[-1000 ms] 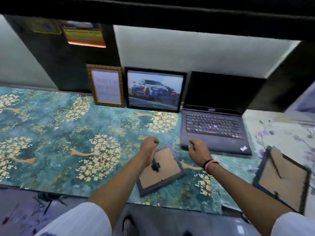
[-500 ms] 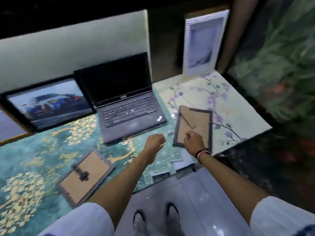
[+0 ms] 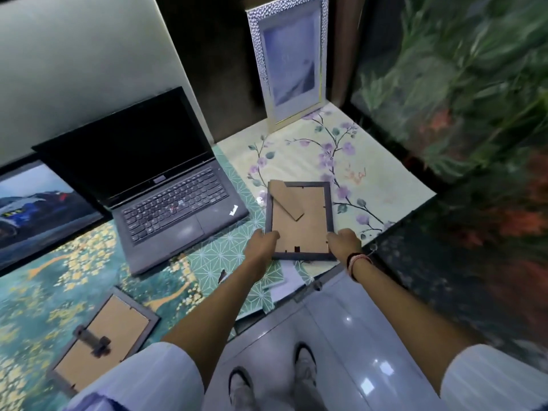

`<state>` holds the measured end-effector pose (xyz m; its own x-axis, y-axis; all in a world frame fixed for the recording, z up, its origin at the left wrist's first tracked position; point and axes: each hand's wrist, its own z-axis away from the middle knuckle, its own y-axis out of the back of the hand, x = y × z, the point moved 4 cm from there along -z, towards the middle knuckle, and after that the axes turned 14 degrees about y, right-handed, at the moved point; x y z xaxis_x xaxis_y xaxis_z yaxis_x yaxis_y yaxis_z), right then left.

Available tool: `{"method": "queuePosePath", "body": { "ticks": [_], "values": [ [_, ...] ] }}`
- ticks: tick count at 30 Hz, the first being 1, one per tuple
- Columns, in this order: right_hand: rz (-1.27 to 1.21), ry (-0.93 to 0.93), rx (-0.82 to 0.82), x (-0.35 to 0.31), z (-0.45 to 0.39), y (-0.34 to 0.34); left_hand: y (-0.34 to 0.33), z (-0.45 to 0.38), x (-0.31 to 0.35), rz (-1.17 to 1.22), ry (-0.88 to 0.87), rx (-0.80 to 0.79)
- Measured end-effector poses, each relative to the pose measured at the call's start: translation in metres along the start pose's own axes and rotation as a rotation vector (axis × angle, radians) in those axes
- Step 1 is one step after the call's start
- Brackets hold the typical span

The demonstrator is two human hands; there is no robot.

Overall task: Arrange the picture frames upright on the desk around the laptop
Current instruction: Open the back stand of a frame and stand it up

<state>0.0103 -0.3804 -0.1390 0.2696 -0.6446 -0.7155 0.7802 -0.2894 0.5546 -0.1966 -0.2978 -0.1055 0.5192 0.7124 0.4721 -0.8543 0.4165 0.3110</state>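
Note:
A grey picture frame [image 3: 305, 209] lies face down on the floral mat, right of the open black laptop [image 3: 154, 179], its cardboard back and stand flap showing. My left hand [image 3: 262, 243] grips its near left corner and my right hand [image 3: 344, 241] grips its near right corner. A second grey frame [image 3: 115, 324] lies face down at the near left. A car picture frame [image 3: 38, 203] stands upright left of the laptop. A silver frame [image 3: 289, 60] stands upright at the back right.
The desk's front edge [image 3: 299, 292] runs just below my hands, with glossy floor tiles and my feet beneath. A dark wall with blurred green foliage [image 3: 462, 84] borders the desk on the right. A pale wall panel rises behind the laptop.
My view has swung right. Both hands left the small frame at the near left, moved to the frame right of the laptop and closed on its near corners.

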Motion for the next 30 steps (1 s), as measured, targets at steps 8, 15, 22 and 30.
{"method": "queuePosePath", "body": {
  "ticks": [8, 15, 22, 30],
  "values": [
    [0.453, 0.226, -0.139, -0.031, -0.014, 0.015, 0.016, -0.018, -0.007, 0.198, 0.121, -0.116],
    [0.378, 0.403, -0.227, -0.097, -0.038, -0.036, 0.006, -0.009, -0.008, 0.228, 0.014, -0.242],
    [0.222, 0.41, -0.2, -0.101, -0.051, -0.034, 0.009, -0.011, -0.015, 0.278, -0.064, -0.264],
    [-0.05, 0.334, -0.274, -0.103, -0.058, -0.017, 0.023, -0.009, -0.008, 0.108, -0.307, -0.29]
  ]
}}
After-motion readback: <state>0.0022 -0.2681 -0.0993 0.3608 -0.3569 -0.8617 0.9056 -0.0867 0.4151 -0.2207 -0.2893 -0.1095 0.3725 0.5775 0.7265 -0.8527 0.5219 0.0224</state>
